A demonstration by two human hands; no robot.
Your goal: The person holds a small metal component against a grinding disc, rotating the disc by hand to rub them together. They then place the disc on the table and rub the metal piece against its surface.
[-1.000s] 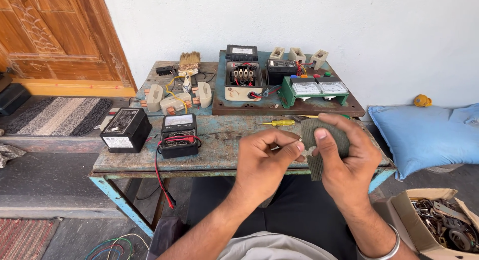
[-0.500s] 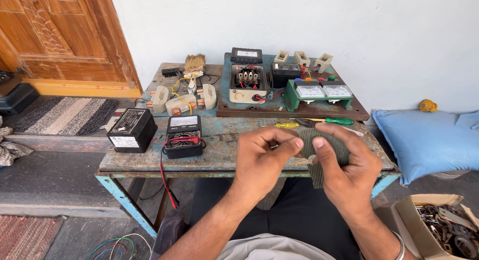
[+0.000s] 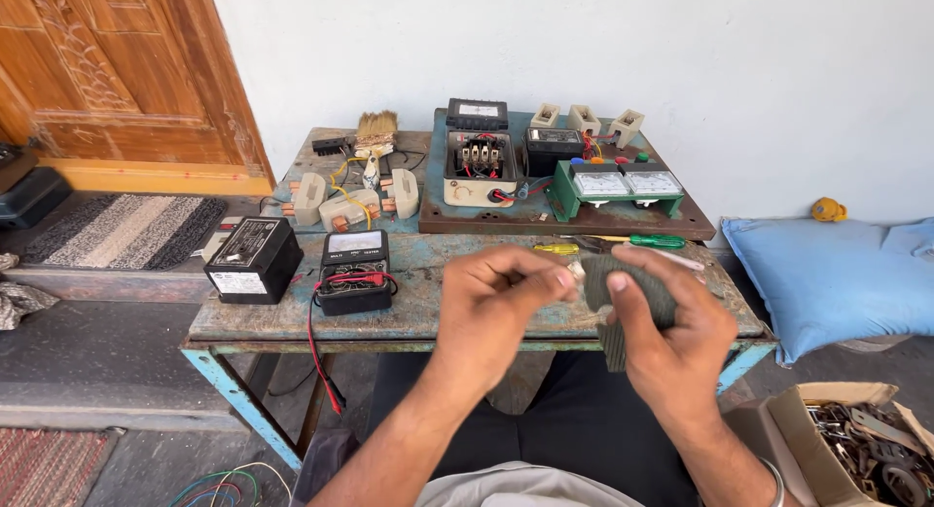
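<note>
Hands [image 3: 584, 317] around grey sanding strip [image 3: 628, 293]

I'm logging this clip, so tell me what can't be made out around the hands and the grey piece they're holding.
Head view only:
- Grey piece: the right hand covers most of it, so its shape is unclear.
- Left hand: fingertips motion-blurred; whatever they pinch is too small to tell.
- Cardboard box: cut off by the frame's edge.
- Table: near edge hidden behind both hands.

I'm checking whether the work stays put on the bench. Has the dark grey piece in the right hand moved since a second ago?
Cannot tell: the head camera shifted. The dark grey piece remains in the right hand, just below the green screwdriver as before.
</note>
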